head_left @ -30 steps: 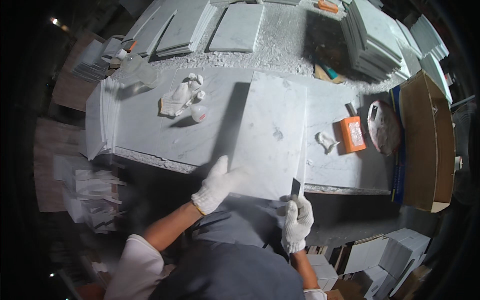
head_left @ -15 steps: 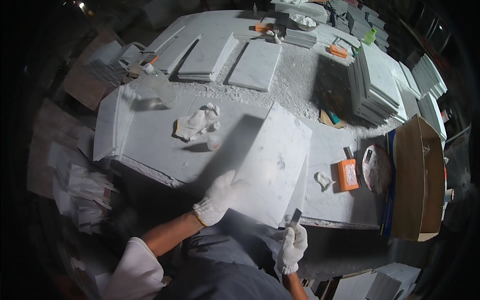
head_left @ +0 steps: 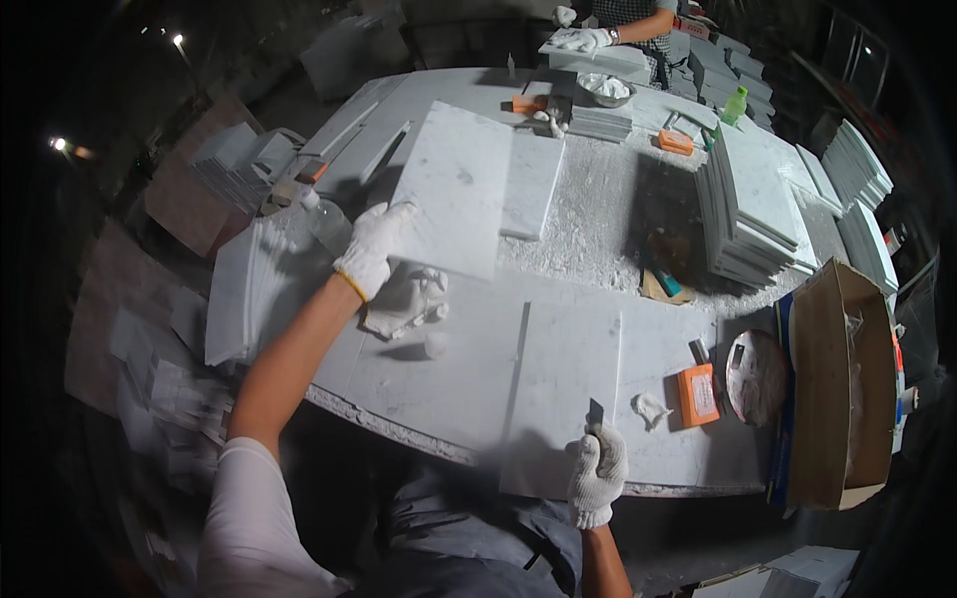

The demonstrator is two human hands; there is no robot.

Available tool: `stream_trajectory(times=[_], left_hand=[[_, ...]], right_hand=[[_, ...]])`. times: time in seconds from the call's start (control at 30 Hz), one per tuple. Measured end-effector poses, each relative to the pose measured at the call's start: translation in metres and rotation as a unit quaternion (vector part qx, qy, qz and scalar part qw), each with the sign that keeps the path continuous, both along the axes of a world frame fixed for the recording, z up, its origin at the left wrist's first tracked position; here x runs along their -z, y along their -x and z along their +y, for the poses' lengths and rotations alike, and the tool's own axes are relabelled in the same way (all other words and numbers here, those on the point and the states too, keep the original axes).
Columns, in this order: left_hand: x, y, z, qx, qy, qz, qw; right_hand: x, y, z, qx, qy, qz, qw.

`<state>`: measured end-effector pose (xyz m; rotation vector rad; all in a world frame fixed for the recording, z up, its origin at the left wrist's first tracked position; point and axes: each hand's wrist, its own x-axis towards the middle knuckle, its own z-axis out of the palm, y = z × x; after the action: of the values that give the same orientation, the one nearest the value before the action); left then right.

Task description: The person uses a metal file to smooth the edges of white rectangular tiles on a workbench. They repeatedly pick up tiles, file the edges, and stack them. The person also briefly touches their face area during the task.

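My gloved left hand (head_left: 372, 249) is closed on the left edge of a white marble tile (head_left: 457, 184), held tilted over the far half of the table. In my gloved right hand (head_left: 599, 473) is a small dark flat blade (head_left: 595, 412), its tip poking up past the fingers. Just beyond that hand, a second marble tile (head_left: 563, 364) lies flat at the table's near edge. A spare pair of white gloves (head_left: 407, 307) lies beneath the raised tile, beside a small white cap-like piece (head_left: 437, 345).
Stacked tiles (head_left: 743, 199) stand at the right, behind an open cardboard box (head_left: 832, 389). An orange box (head_left: 698, 395) and a round dish (head_left: 755, 377) sit nearer. A clear bottle (head_left: 327, 221) stands left. Across the table, a co-worker's gloved hand (head_left: 583, 40) rests on a tile.
My left hand has carried the marble tile up, forward and left from the near edge, uncovering the tile beneath. My right hand still holds the blade. The co-worker has come into view.
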<state>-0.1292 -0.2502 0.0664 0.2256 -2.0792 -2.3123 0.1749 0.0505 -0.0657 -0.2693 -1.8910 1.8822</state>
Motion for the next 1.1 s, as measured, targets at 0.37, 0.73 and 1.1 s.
stream_trajectory(times=[0.37, 0.73, 1.1], left_hand=[[0.043, 0.158, -0.065, -0.100, -0.023, -0.039, 0.994], [0.084, 0.235, -0.134, -0.177, 0.214, -0.037, 0.960], [0.049, 0.223, -0.119, -0.241, 0.597, -0.007, 0.765]], right_hand=[[-0.013, 0.022, -0.007, 0.007, -0.189, -0.056, 0.980], [0.003, 0.010, -0.010, -0.086, -0.145, -0.216, 0.962], [0.022, -0.005, -0.009, -0.078, -0.153, -0.206, 0.963]])
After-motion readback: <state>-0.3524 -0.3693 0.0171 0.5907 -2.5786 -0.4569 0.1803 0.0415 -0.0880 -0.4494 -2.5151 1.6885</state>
